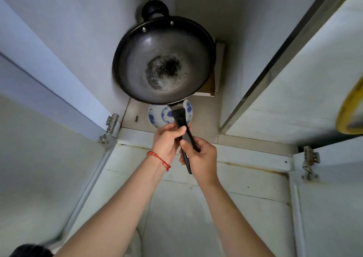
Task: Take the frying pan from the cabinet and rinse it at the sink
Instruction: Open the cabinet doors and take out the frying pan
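A black frying pan (164, 60), wok-shaped with a dark scorched patch in its bowl, hangs in the air inside the open white cabinet (206, 119). A small loop handle sits on its far rim. Its long black handle points toward me. My left hand (167, 140), with a red string bracelet on the wrist, grips the handle nearer the bowl. My right hand (200, 158) is closed around the handle's near end. The sink is out of view.
A blue-and-white plate (157, 117) lies on the cabinet floor under the pan's handle. A cardboard box (212, 83) sits behind the pan at the right. Both cabinet doors (49, 168) stand open at either side, with metal hinges. A yellow object (349, 109) shows at the right edge.
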Motion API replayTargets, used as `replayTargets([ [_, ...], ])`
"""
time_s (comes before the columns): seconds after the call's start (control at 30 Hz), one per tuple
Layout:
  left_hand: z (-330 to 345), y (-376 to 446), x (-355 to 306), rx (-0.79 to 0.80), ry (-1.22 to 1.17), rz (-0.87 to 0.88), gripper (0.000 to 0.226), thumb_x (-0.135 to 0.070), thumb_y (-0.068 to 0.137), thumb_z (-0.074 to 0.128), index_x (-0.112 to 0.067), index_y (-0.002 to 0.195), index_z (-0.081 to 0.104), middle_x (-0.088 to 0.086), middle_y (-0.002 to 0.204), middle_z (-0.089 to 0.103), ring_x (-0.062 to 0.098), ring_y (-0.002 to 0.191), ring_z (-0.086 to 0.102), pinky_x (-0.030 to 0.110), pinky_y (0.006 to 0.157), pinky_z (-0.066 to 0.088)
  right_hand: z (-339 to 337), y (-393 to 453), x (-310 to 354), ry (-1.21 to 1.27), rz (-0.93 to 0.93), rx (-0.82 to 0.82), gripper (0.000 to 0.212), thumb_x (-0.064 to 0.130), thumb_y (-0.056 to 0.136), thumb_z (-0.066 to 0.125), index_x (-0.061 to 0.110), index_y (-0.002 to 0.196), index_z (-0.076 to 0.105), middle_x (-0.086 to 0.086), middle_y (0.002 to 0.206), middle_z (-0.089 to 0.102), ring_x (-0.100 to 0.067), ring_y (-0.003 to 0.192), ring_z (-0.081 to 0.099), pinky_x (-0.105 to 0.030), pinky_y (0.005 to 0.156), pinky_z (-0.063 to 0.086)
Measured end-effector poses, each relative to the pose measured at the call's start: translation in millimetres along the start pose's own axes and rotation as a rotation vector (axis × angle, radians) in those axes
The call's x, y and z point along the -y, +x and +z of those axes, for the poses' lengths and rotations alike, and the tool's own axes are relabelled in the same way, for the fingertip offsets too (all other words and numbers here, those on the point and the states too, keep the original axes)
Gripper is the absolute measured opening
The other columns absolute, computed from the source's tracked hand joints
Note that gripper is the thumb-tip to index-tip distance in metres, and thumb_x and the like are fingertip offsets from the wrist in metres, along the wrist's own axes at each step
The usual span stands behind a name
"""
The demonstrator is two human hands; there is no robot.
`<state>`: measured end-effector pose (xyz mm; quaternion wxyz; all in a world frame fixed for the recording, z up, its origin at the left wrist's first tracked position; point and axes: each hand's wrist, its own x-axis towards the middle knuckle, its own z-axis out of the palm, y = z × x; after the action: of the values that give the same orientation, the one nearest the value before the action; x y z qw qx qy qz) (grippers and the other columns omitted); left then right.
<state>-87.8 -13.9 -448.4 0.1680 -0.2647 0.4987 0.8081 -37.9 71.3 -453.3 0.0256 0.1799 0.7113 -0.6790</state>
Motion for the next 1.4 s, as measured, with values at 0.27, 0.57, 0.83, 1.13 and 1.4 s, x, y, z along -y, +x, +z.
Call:
replayTargets([
  [0.27,13.8,-85.1,-12.4,-0.058,0.09,-0.1,0.013,0.002,0.084,0.05,0.005,0.095,0.056,0.015,0.082,0.063,0.028,0.056,0.051,0.019,0.029,0.031,-20.8,-70.6,47.5,0.034,0.166,0.014,0.015,0.006,0.084,0.06,0.0,0.071,0.061,-0.009,0.051,0.056,-0.017,0.039,0.052,-0.028,0.047,0.046],
  [0.57,24.4,-191.9,-43.4,-0.083,0.141,-0.192,0.007,0.001,0.081,0.054,-0.001,0.077,0.059,0.01,0.072,0.068,0.027,0.055,0.052,0.022,0.039,0.035,-37.5,-166.8,124.0,0.082,0.276,0.002,0.025,0.008,0.085,0.057,-0.007,0.065,0.057,-0.013,0.05,0.055,-0.02,0.042,0.048,-0.025,0.044,0.039],
  [0.83,27.4,-278.6,-73.7,0.054,0.139,-0.324,0.012,0.005,0.078,0.051,0.001,0.079,0.062,0.004,0.063,0.069,0.014,0.06,0.065,0.023,0.058,0.05,-43.2,-257.4,187.5,0.146,0.314,-0.053,0.03,0.006,0.084,0.057,-0.012,0.06,0.052,-0.017,0.049,0.053,-0.023,0.044,0.045,-0.027,0.047,0.037],
  [1.13,-7.3,-380.9,-104.7,0.147,0.35,-0.289,0.013,0.002,0.082,0.053,0.001,0.073,0.063,0.001,0.056,0.067,0.012,0.054,0.061,0.018,0.052,0.048,-11.5,-372.4,232.7,0.174,0.345,-0.158,0.029,0.007,0.085,0.057,-0.005,0.059,0.054,-0.012,0.047,0.053,-0.021,0.042,0.045,-0.024,0.045,0.036],
  [1.4,-37.3,-481.4,-139.5,0.245,0.44,-0.294,0.014,0.004,0.081,0.054,0.0,0.073,0.064,0.001,0.059,0.07,0.01,0.06,0.066,0.02,0.06,0.051,18.9,-479.5,281.8,0.254,0.322,-0.288,0.029,0.006,0.084,0.057,-0.012,0.063,0.051,-0.013,0.048,0.053,-0.02,0.042,0.043,-0.023,0.043,0.035],
])
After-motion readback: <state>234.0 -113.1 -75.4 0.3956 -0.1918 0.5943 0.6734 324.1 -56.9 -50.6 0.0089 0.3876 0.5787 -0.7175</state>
